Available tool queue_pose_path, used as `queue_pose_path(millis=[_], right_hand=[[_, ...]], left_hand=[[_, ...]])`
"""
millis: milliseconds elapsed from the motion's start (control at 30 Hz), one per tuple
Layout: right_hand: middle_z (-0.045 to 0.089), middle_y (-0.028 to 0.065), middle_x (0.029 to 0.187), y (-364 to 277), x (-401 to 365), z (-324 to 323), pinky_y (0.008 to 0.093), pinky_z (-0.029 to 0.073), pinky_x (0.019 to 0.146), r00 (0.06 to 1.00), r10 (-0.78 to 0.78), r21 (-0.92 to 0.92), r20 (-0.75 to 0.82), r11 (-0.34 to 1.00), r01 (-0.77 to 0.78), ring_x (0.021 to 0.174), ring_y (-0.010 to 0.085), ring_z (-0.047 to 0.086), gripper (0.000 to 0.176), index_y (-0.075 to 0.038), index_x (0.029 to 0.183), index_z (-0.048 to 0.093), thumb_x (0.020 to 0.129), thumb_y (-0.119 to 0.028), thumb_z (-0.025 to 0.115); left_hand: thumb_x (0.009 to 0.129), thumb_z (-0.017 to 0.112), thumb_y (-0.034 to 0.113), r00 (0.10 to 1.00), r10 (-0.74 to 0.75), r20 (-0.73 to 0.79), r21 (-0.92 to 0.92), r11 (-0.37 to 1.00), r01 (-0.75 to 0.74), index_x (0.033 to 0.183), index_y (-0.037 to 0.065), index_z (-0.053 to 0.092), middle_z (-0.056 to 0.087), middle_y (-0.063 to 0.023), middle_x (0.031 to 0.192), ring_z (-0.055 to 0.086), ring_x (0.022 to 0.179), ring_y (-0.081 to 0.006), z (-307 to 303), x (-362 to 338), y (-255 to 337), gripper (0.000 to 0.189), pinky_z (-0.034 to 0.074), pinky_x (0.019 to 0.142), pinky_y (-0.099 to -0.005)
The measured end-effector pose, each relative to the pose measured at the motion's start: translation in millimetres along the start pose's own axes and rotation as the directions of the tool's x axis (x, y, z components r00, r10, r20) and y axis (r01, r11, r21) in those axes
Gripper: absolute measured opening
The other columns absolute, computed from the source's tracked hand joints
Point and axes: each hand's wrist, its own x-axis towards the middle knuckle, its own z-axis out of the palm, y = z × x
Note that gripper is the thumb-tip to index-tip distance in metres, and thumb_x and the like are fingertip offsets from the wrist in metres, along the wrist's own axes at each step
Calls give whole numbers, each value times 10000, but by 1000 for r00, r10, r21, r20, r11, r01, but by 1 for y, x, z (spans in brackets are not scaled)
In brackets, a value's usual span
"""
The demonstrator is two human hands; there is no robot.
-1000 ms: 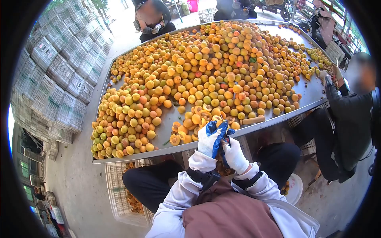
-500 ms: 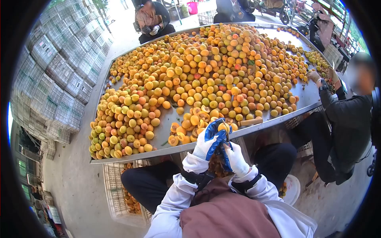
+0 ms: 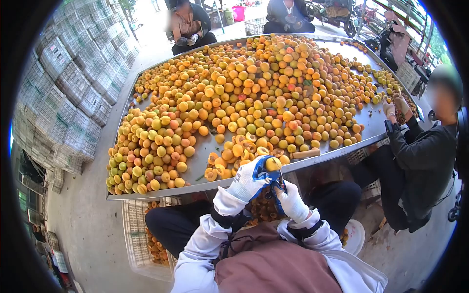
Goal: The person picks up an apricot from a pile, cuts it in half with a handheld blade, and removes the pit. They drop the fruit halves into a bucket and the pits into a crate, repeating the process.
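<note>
My left hand [image 3: 251, 181], in a white glove with a blue palm, is closed around a yellow-orange apricot [image 3: 272, 164] at the table's near edge. My right hand [image 3: 293, 202], gloved the same way, is closed just beside and below the fruit. A thin dark piece shows between the hands, but what it is I cannot make out. Cut apricot halves [image 3: 211, 174] lie on the metal table [image 3: 205, 152] just beyond my left hand. A short wooden piece like a handle [image 3: 306, 154] rests near the edge.
Whole apricots [image 3: 254, 83] are heaped across the table. A white crate [image 3: 138, 234] of apricot pieces stands below its near edge, left of my legs. A co-worker [image 3: 422, 161] sits at the right; others sit at the far side. Stacked crates [image 3: 73, 88] line the left.
My hands have shifted slightly down and left in view, with the apricot now facing upward in the left hand. The right co-worker's hands have come together over the fruit.
</note>
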Motion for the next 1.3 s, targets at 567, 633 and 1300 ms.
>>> queue_pose_path(millis=[567,633,1300], right_hand=[[644,23,1006,13,-9,6,254,519,758,880,210,719,427,512,-471,884,131,621,174,-69,1164,622,1050,-185,560],[641,25,1014,24,-1,5,250,518,757,837,91,771,540,346,-535,889,127,619,190,-69,1189,608,1051,-192,562],[704,39,938,-7,-7,6,292,513,788,997,71,188,-18,980,-66,894,83,576,214,26,1144,674,995,-106,597]], left_hand=[[955,716,159,931,-363,-44,-414,855,314,1010,-26,676,702,-92,809,676,671,-137,22,2,4,197,570,632,-283],[963,700,155,941,-338,-18,-444,846,295,1026,-32,677,705,-98,816,689,679,-155,23,5,15,198,575,635,-289],[1015,611,149,997,66,40,-436,899,-41,1420,-85,440,684,-184,1157,667,1094,-263,10,0,17,499,525,972,-374]])
